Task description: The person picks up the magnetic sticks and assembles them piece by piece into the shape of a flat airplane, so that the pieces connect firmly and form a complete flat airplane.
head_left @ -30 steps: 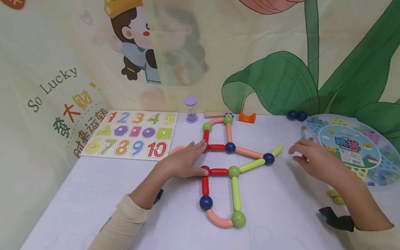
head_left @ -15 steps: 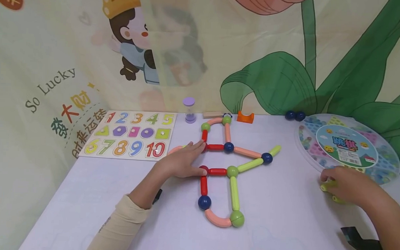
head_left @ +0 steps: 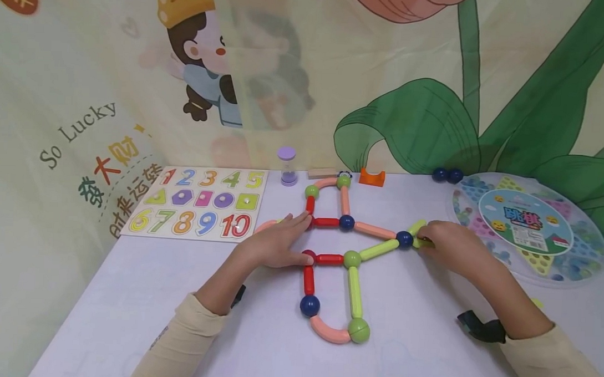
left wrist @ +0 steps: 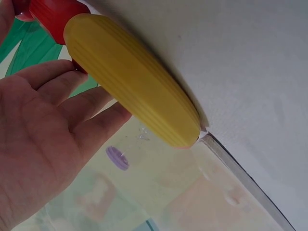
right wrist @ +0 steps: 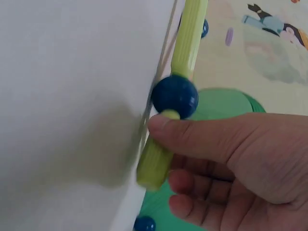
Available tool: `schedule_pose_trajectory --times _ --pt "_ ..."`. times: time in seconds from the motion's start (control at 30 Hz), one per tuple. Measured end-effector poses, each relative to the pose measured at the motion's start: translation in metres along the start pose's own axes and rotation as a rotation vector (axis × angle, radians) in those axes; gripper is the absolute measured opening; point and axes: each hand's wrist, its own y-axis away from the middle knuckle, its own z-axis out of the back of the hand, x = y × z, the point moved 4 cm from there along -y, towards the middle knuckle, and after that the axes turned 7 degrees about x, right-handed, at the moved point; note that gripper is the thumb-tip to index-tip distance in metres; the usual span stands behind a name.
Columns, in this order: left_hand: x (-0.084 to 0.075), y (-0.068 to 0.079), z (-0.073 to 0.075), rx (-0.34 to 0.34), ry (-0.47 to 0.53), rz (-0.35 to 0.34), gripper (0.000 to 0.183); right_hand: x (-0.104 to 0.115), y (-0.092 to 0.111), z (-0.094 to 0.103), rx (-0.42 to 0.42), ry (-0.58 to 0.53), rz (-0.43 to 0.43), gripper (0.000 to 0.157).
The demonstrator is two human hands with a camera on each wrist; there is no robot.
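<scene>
A flat figure of magnetic rods and balls lies on the table, with red rods [head_left: 330,259], a long yellow-green rod [head_left: 355,293] and a curved pink rod [head_left: 330,330]. My left hand [head_left: 279,244] rests over its left side, fingers extended, partly hiding the red balls. In the left wrist view its fingertips are beside a yellow rod [left wrist: 130,79]. At the figure's right end, my right hand [head_left: 462,250] pinches a short yellow-green rod [right wrist: 156,163] between thumb and fingers. That rod's end meets a dark blue ball [right wrist: 175,96]. Another short yellow-green rod [head_left: 418,226] sticks out from the same ball.
A number puzzle board [head_left: 196,204] lies at the left. Along the back stand a purple sand timer [head_left: 287,167], an orange block [head_left: 372,177] and two dark blue balls [head_left: 447,175]. A round Chinese checkers set [head_left: 525,221] lies to the right, behind my right forearm.
My right hand reached down to the short yellow-green rods at the right, took one, and brought it left to the blue ball. My left hand stayed in place.
</scene>
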Motion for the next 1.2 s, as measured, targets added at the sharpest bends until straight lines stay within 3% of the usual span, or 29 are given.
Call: schedule_pose_trajectory --times 0.13,0.27,0.4,0.57,0.77,0.97,1.07,1.2 --pt "-0.001 0.000 -0.001 0.002 0.003 -0.004 0.090 0.001 -0.007 0.005 0.042 -0.080 0.003 0.016" --pt "-0.001 0.000 0.000 0.001 -0.004 0.001 0.090 -0.025 -0.015 0.031 -0.012 -0.163 -0.016 0.018" --pt "0.000 0.001 0.001 -0.003 -0.012 0.012 0.090 -0.067 -0.045 0.057 -0.121 -0.176 -0.112 0.029" --pt "0.001 0.003 0.001 0.000 0.007 0.013 0.090 -0.098 -0.085 0.056 -0.047 -0.147 -0.171 0.048" --pt "0.001 0.004 0.000 -0.005 0.008 0.009 0.090 -0.089 -0.104 0.054 -0.009 -0.062 -0.166 0.051" --pt "-0.001 0.001 -0.001 -0.007 0.012 0.004 0.090 -0.085 -0.103 0.055 0.054 0.004 -0.188 0.028" --pt "-0.002 0.001 -0.002 -0.002 0.013 0.001 0.091 -0.083 -0.097 0.054 0.032 0.014 -0.173 0.021" --pt "-0.001 0.002 0.000 -0.008 -0.003 0.001 0.091 -0.081 -0.089 0.056 -0.042 0.018 -0.171 0.032"
